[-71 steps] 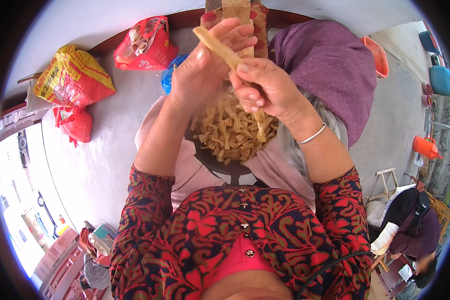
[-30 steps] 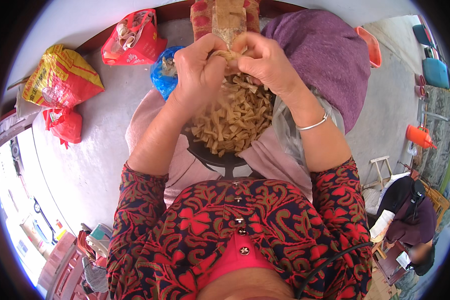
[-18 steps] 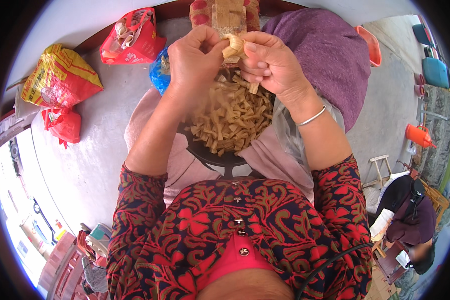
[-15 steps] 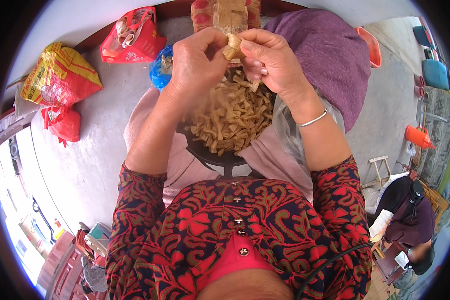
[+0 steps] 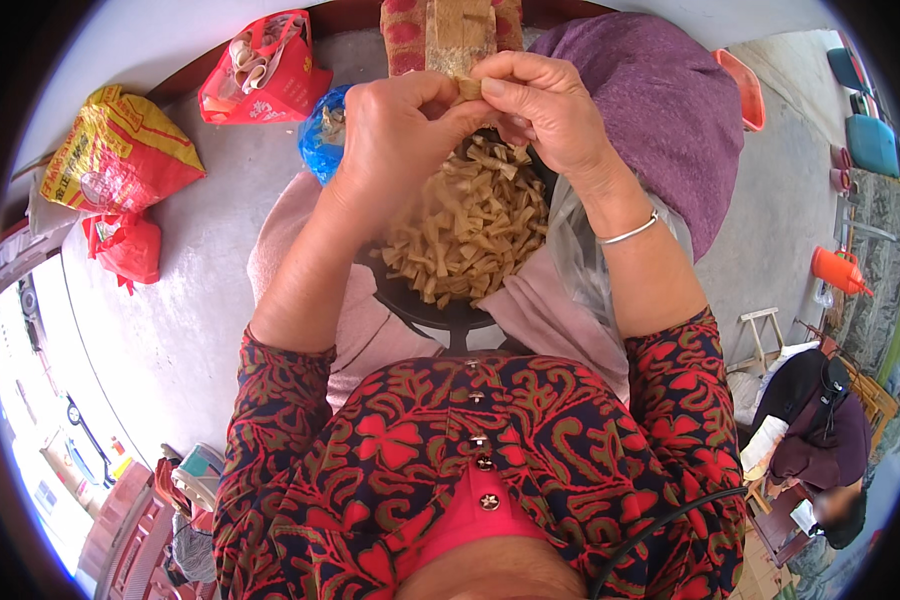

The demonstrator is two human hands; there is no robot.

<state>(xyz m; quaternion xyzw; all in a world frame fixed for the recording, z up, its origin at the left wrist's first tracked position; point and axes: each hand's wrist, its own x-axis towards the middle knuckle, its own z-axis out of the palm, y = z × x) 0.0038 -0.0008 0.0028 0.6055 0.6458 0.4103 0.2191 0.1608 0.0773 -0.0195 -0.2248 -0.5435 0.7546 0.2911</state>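
Observation:
Both of my hands meet at the top middle over a dark round pan. My left hand (image 5: 395,130) pinches a small pale tan strip (image 5: 467,89), folded or knotted, from the left side. From the right, my right hand (image 5: 555,112) grips the same strip between thumb and bent fingers. Much of the strip is hidden by my fingers. Below them, the dark pan (image 5: 410,306) is heaped with tan knotted strips (image 5: 470,230) of the same colour. Just beyond my fingertips stands a wooden block (image 5: 460,35) on a red-dotted cloth.
A blue plastic bag (image 5: 322,140) lies left of the pan, with a red bag (image 5: 260,75) and a yellow-red sack (image 5: 125,150) farther left. Purple cloth (image 5: 650,110) bulges at the right. Pink cloth (image 5: 550,310) covers my legs. Another person (image 5: 820,440) sits at lower right.
My hands have come slightly down and closer together around the strip. Less of it shows now, and the end hanging under my right hand is no longer visible.

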